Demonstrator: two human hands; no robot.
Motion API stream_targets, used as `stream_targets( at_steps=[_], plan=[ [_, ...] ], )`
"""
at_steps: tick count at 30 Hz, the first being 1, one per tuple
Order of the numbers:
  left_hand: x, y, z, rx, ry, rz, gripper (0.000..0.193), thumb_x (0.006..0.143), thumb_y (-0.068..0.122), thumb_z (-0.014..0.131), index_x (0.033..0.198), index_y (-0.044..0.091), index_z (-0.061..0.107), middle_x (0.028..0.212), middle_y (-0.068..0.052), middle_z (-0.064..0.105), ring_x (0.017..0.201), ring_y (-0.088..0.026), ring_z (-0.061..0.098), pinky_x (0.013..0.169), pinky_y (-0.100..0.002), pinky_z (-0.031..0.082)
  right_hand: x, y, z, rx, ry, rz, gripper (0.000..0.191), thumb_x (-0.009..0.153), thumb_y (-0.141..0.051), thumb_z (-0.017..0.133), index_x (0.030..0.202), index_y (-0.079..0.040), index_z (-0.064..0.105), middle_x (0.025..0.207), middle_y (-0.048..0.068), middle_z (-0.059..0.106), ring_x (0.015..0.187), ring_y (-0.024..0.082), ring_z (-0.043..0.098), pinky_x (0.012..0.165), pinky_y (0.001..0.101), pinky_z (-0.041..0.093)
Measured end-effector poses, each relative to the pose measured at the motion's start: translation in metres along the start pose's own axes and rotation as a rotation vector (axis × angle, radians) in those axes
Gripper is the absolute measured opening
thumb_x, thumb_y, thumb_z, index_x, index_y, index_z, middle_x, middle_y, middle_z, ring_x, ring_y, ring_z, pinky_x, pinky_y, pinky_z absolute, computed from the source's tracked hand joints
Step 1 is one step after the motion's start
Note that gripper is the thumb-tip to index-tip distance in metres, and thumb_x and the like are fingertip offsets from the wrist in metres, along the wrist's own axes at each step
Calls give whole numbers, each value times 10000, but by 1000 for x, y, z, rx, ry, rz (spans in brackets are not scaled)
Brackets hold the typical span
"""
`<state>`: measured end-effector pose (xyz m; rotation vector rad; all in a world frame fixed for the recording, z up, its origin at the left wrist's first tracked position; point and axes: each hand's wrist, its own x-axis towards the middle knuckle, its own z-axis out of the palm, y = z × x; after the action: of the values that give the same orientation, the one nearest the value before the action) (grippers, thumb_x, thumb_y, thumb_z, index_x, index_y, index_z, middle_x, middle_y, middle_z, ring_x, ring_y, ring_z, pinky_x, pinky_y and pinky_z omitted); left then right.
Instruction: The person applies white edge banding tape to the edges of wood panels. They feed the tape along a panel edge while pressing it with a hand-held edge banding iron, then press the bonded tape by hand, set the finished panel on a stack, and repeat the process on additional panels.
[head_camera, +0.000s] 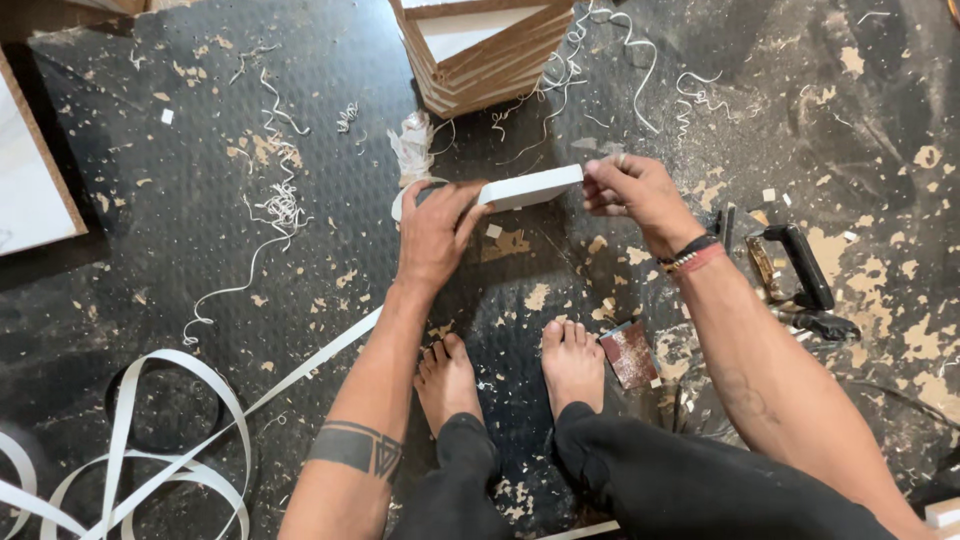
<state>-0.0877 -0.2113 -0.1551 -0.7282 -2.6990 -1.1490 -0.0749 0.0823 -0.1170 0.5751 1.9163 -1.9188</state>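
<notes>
Left hand (435, 232) and right hand (630, 192) grip opposite ends of a white board piece (530, 187); white edge-banding strip (170, 420) lies below-left.

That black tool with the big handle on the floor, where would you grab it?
Probably by the black loop handle of the hand tool, coming from above. The handle arches up off the floor, so fingers could wrap around it, while the tool's body lies flat among the wood chips. It lies nearest the right hand, which, like the left hand, is on the white board piece.
</notes>
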Motion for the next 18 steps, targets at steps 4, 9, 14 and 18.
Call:
stream_targets(
  at_steps=[4, 9, 14, 18],
  plan=[
    [-8, 6, -2, -8, -15, -15, 260, 987, 296, 690, 1199, 151, 722, 987, -45, 717, 974, -242, 671, 1065, -465, 374, -9, 6, 0, 10, 10, -42, 248, 954, -283, 719, 1012, -42, 707, 893, 46, 728, 776, 130, 710, 709, 266, 591],
    [-14, 9, -6, 8, 14, 6, 262, 985, 298, 696, 1201, 152, 718, 975, -44, 712, 968, -241, 671, 1063, -454, 380, -13, -7, 10, -171, 44, -147, 243, 959, -235, 772, 976, 4, 733, 846, 111, 711, 725, 171, 671, 648, 310, 528],
    [-18, 9, -9, 13, 47, 38, 248, 994, 284, 692, 1206, 155, 712, 977, -41, 712, 968, -243, 671, 1062, -451, 383, -30, -23, 49, -1370, 404, -501, 246, 891, -324, 750, 853, -81, 743, 788, 114, 737, 656, 301, 698, 596, 439, 527],
    [-22, 3, -13, 11, 33, 17, 264, 985, 287, 697, 1210, 151, 710, 950, -48, 700, 956, -248, 665, 1055, -457, 386, -30, -36, 56, -1157, 430, -537, 208, 909, -337, 749, 888, -131, 764, 765, 92, 730, 642, 283, 691, 592, 427, 526]
  ],
)
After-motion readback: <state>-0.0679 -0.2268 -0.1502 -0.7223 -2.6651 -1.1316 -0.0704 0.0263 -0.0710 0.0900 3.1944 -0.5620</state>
